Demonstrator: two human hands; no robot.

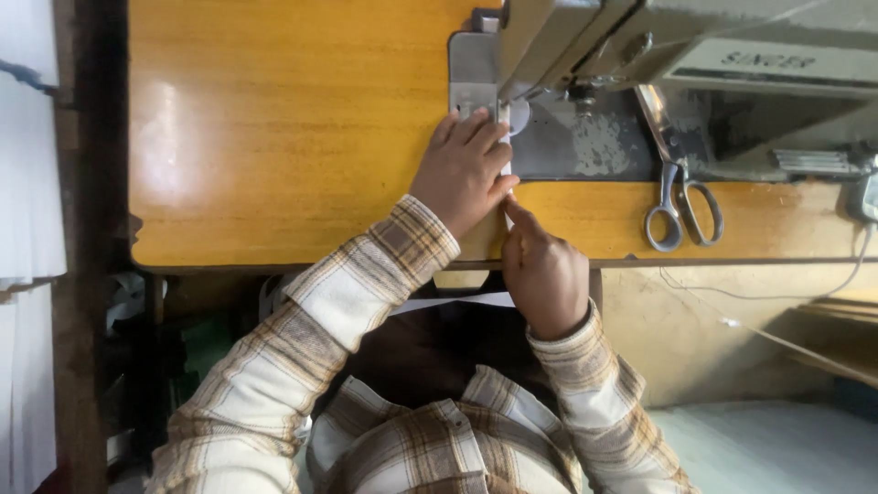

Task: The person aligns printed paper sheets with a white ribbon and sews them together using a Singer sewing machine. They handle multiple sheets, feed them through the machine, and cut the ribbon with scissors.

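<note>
A glossy orange-brown wooden table fills the upper part of the view, its rounded front edge running across the middle, with a pale floor below at right. On it, a narrow white strip of cloth or tape runs from the table's front edge up toward the needle area of a grey metal sewing machine; most of the strip is hidden under the hands. The left hand lies flat and open on the strip, fingers stretched toward the machine's steel plate, fingertips just beside the foot. The right hand is loosely curled at the table's edge, its forefinger extended and pressing on the strip's lower end, touching the left hand's thumb side. Both wrists wear cuffs of a soft plaid shirt, cream and tan. To the right, on the worn, scuffed machine bed, steel scissors lie shut, handles toward the table's edge, near but clear of the right hand. Left of the hands the tabletop is bare and smooth out to its left edge.
</note>
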